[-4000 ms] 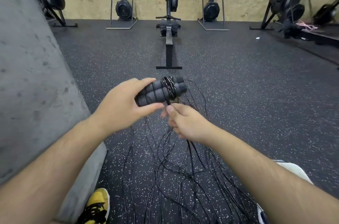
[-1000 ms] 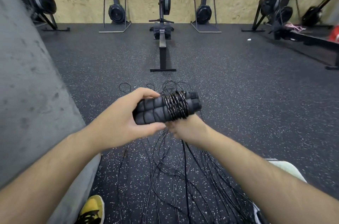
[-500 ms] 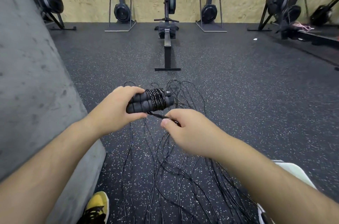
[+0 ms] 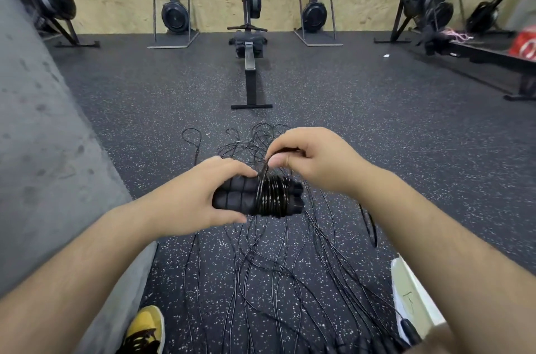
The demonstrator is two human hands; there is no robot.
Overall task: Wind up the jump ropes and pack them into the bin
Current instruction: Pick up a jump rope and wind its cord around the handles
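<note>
Grey block [image 4: 43,150]: stands at the far left and fills that side of the view.
Yellow shoe [image 4: 145,327]: at the bottom, just beside the foot of the grey block, on the speckled floor [image 4: 377,136].
Left hand [image 4: 197,199]: grips the left end of the two foam handles [image 4: 232,197]. Its fingers [image 4: 232,165] curl over the top and the thumb closes from below.
Handles: they lie side by side, held in the air above the floor. Their long axis runs left to right across the view, and the right ends are free.
Wound cord [image 4: 272,194]: many tight black turns sit around the right half of the handles, touching each other.
Right hand [image 4: 313,159]: just above and a little to the right of the wound cord. Its thumb and fingers [image 4: 278,162] pinch one strand, which rises from the top of the turns.
Relation for the next move: the strand leaves the bundle upward, across the long axis, and the right hand is the nearer one to it. I judge the next turn goes over the handles and down the far side, while the left hand holds the bundle firm.
Loose ropes [image 4: 275,281]: many thin black cords lie spread on the floor below both hands, crossing each other, so much work is left.
Rowing machine [image 4: 249,34]: far behind, in the middle.
Pale thing [image 4: 412,295]: at the lower right, partly hidden by the right arm. I cannot tell if it is the bin.
</note>
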